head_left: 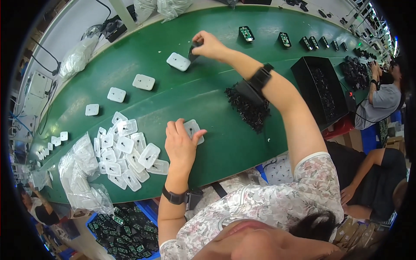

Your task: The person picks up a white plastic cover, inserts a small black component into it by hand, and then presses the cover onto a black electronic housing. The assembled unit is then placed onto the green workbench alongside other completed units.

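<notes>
My left hand (180, 145) lies low over the green table, gripping a white translucent plastic cover (192, 128) between thumb and fingers. Farther off, my reaching right hand (209, 45) pinches a small black plastic housing (193, 51), tilted on edge; my fingers partly hide it. Just left of that housing sits a white-topped rounded case (178, 61). More such cases, including a nearby one (143, 82), stand in a row running left. A loose pile of white covers (125, 145) spreads left of my left hand.
Black small parts are heaped (249, 106) under my right forearm, beside a black bin (318, 86). Black housings with green circuit boards (246, 34) line the far right. Plastic bags (80, 169) lie left. A blue crate of boards (123, 229) stands below; co-workers sit at both sides.
</notes>
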`<action>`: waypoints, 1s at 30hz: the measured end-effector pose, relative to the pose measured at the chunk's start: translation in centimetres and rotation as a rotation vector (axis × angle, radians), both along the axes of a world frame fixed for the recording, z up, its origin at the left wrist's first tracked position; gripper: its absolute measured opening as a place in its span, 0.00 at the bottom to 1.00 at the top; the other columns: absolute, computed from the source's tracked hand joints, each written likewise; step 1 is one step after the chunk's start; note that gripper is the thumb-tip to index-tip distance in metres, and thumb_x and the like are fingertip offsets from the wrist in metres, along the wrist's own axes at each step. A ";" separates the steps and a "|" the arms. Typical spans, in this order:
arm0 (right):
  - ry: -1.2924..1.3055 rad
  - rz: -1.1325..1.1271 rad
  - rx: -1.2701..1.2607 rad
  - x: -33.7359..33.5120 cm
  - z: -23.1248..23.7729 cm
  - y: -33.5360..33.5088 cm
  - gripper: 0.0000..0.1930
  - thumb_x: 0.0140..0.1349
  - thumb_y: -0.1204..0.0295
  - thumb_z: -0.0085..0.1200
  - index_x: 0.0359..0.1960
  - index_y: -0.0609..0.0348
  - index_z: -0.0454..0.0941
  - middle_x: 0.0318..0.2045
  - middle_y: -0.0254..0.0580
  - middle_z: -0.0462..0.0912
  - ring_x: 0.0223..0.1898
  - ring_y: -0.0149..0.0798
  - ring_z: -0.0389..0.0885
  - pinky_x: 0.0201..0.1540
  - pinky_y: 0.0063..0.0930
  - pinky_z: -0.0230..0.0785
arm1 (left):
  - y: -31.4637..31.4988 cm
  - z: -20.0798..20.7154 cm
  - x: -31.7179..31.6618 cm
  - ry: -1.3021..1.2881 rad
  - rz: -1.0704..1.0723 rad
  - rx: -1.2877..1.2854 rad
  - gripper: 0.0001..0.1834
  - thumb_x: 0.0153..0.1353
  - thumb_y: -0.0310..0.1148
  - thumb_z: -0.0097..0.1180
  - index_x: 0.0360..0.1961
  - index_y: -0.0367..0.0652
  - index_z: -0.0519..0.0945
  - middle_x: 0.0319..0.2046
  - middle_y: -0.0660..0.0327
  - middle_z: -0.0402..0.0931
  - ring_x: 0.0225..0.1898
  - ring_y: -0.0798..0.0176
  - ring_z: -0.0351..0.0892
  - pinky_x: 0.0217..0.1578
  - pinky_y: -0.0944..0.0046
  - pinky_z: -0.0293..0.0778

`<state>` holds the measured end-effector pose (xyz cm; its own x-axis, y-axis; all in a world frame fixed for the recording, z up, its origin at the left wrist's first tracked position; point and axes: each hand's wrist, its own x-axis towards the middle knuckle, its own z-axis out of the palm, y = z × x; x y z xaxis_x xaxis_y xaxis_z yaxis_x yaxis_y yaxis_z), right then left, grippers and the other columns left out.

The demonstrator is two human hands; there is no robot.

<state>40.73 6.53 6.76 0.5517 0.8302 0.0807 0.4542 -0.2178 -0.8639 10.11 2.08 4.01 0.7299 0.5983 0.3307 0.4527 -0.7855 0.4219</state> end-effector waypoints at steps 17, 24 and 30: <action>-0.270 0.464 0.112 -10.7 1.8 -10.9 0.19 0.54 0.79 0.56 0.50 0.61 0.74 0.46 0.46 0.76 0.47 0.43 0.77 0.51 0.30 0.70 | 0.9 -0.3 -3.7 -0.242 -0.186 -0.057 0.32 0.48 0.18 0.55 0.57 0.40 0.65 0.50 0.52 0.70 0.53 0.49 0.68 0.54 0.54 0.62; -0.434 0.572 0.065 -15.7 0.7 -13.0 0.20 0.53 0.78 0.57 0.50 0.59 0.74 0.46 0.44 0.76 0.47 0.46 0.76 0.49 0.32 0.70 | 0.7 -0.4 -5.5 -0.301 -0.178 -0.172 0.30 0.50 0.13 0.45 0.57 0.41 0.68 0.56 0.53 0.68 0.57 0.50 0.67 0.56 0.56 0.63; -0.505 0.601 0.049 -16.7 -0.2 -13.5 0.20 0.53 0.76 0.57 0.50 0.57 0.74 0.47 0.44 0.76 0.47 0.47 0.76 0.49 0.33 0.71 | 0.0 -1.4 -5.8 -0.109 -0.220 -0.068 0.32 0.49 0.14 0.42 0.59 0.44 0.68 0.60 0.60 0.66 0.60 0.56 0.65 0.60 0.53 0.58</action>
